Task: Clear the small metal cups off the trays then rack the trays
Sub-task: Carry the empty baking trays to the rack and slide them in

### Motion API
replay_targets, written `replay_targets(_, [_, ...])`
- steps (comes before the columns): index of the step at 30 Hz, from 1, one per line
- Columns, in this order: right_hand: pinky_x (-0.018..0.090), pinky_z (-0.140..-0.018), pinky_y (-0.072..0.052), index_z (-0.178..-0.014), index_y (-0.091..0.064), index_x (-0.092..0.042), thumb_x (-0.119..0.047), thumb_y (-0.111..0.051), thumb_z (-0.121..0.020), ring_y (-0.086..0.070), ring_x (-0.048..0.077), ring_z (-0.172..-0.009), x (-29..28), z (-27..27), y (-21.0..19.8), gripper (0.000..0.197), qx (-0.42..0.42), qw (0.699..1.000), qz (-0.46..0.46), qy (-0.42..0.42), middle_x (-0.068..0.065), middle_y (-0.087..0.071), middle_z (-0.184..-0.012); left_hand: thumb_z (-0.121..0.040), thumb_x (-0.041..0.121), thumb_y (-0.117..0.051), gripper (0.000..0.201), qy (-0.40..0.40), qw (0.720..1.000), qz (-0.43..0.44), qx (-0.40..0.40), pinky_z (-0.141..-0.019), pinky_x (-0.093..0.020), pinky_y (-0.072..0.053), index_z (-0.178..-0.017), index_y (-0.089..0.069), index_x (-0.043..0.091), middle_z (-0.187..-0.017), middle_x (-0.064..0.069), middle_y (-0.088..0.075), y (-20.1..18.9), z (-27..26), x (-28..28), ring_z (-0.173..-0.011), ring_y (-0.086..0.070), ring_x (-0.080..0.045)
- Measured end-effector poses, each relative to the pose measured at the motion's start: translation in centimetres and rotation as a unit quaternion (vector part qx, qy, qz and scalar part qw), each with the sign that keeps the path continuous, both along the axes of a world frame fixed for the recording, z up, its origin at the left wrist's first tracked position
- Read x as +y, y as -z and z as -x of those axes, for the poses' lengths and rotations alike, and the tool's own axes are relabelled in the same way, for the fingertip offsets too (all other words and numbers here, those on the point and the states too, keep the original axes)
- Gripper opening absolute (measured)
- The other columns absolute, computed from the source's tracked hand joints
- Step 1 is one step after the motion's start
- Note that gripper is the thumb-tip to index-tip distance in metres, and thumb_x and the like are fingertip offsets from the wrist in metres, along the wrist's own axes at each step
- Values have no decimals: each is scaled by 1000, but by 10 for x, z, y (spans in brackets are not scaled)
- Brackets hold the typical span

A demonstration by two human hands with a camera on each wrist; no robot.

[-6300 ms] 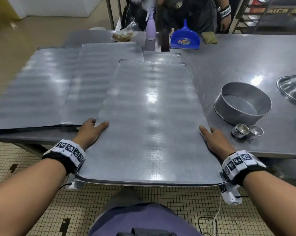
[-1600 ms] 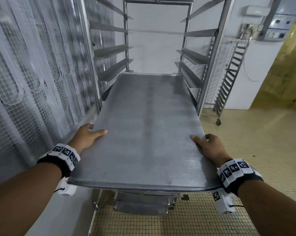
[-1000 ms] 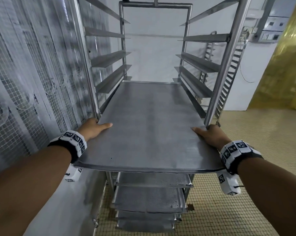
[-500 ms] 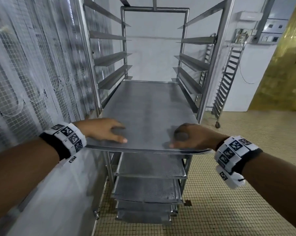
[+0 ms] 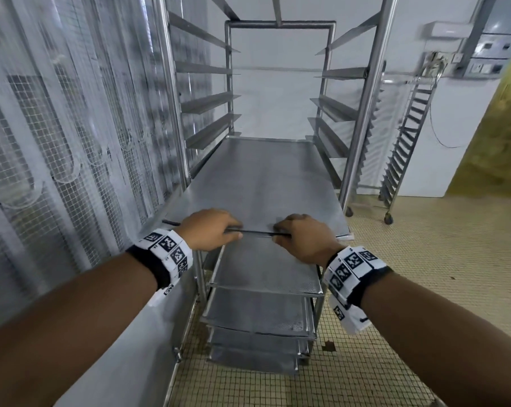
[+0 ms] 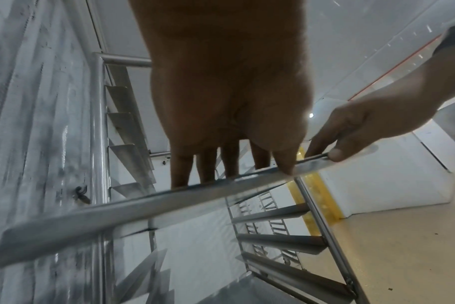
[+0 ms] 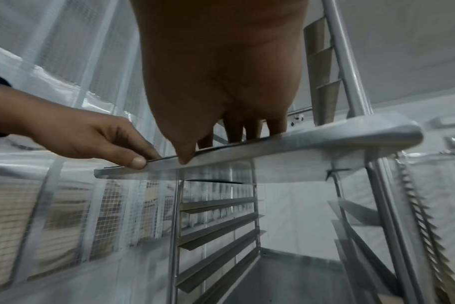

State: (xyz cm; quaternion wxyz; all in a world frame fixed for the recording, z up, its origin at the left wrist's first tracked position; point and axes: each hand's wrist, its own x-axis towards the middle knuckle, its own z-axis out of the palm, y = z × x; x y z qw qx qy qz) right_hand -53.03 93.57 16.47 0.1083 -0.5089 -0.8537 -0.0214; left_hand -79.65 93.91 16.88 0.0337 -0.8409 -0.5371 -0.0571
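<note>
The left hand (image 5: 210,229) and the right hand (image 5: 302,236) each held the near edge of the tray (image 5: 257,183), fingers on top and thumb against the rim. The tray lay flat on the rails of the rack (image 5: 363,113), its far part between the posts. Below it, more trays (image 5: 263,306) sat on lower rails, above the tiled floor (image 5: 424,259).

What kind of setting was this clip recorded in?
Most likely a commercial bakery or kitchen: a tall steel rack trolley with angled runners holding perforated metal baking trays, a second wheeled rack by the wall, and a tiled floor.
</note>
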Motion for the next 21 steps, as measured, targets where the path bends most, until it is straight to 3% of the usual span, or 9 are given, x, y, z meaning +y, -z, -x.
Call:
replay_targets(2, [44,-99,-45,-131,-59,-37,-53,-46,-98,-49,25,-126,4,1,8,40,45,999,-8,23,-2,-60,-131,-99,55,-45,41,-31,998,-43,-18,-94,-42,-51,-128,-65,33,-124,1,-66,11,-6,0,-117,-60,-23])
replay_targets(5, [47,-107,-32,-135,-56,-37,-51,-39,-101,-44,23,-131,11,6,20,41,66,996,-22,55,-3,-57,-136,-98,56,-33,52,-56,994,-82,-45,-94,-43,-51,-133,-63,31,-126,0,-66,26,-12,6,-115,-61,-26])
replay_targets(9, [46,-108,-28,-135,-54,-35,-48,-35,-102,-44,23,-132,20,11,31,40,66,992,-71,78,-4,-55,-138,-93,61,-15,69,-78,987,-126,-65,-100,-44,-39,-133,-61,29,-129,2,-64,45,-15,16,-121,-57,-27])
replay_targets(15, [46,-97,-38,-122,-60,-25,-46,-40,-100,-55,26,-119,40,17,46,37,93,979,-158,87,-3,-63,-126,-100,50,-32,49,-68,966,-227,-105,-95,-45,-37,-124,-66,25,-118,1,-65,68,-13,40,-110,-58,-29])
replay_targets(21, [45,-97,-37,-123,-59,-27,-50,-34,-98,-54,25,-117,76,20,54,42,88,975,-178,100,-4,-62,-125,-101,46,-37,39,-62,955,-262,-121,-92,-46,-38,-120,-64,26,-115,2,-64,71,-11,72,-107,-56,-28])
